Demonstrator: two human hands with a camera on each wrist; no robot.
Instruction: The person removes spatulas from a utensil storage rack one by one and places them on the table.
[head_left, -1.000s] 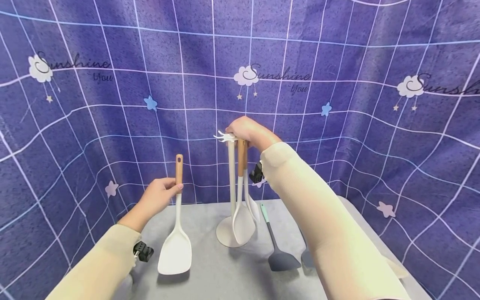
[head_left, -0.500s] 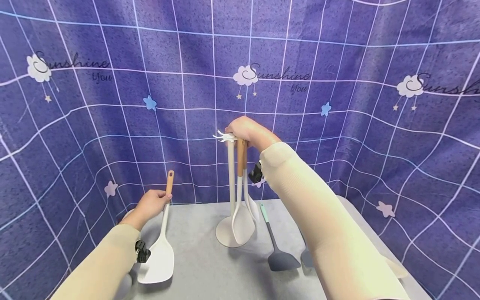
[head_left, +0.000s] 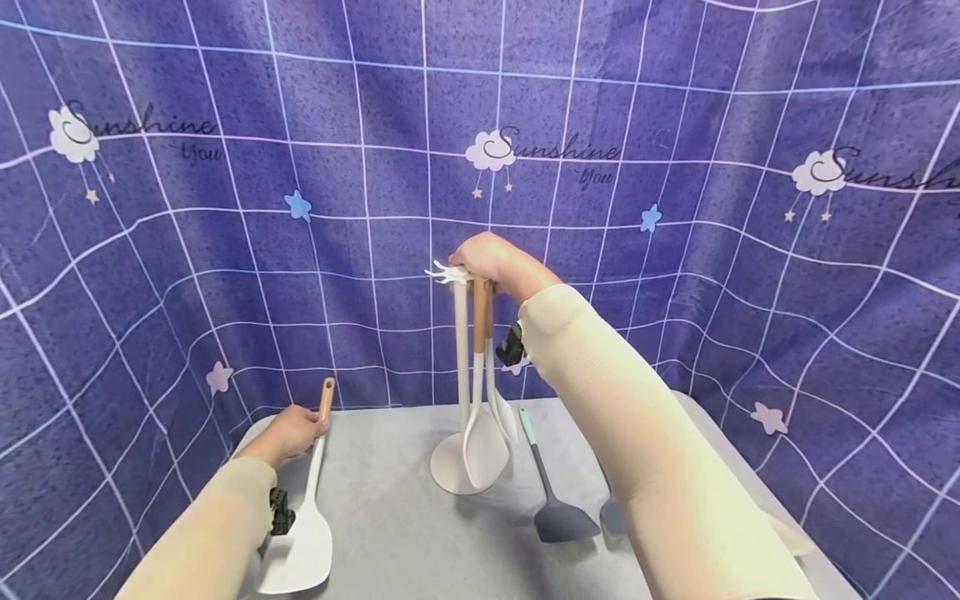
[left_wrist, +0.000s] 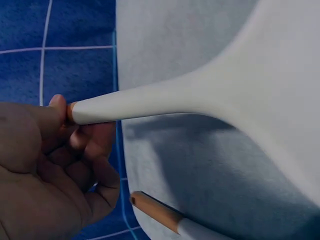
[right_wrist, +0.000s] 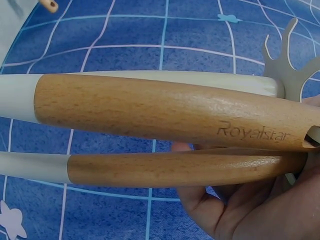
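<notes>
My left hand [head_left: 295, 429] pinches the wooden handle of a white spatula [head_left: 303, 546], low over the left of the table. The spatula's broad blade [left_wrist: 280, 90] points toward me, and its wooden end sticks up past the fingers. At the centre stands a pale utensil stand [head_left: 462, 358] with a round base and branching hooks on top. My right hand [head_left: 487, 257] grips the stand's top, its fingers partly hidden behind the handles. Two white utensils with wooden handles hang there; the nearer [head_left: 486, 458] has a wide head, and the other [head_left: 506, 417] is partly behind it.
On the grey table [head_left: 397, 517], a dark spatula [head_left: 564, 521] with a mint handle lies right of the stand. Another dark utensil [head_left: 613, 517] is mostly hidden by my right sleeve. A wooden-handled utensil [left_wrist: 157, 212] lies near the left edge. A patterned curtain [head_left: 375, 167] hangs behind.
My left hand has carried the white spatula left, down and toward the table, tilting it slightly. The right hand stays on the stand, and the hanging utensils have not moved.
</notes>
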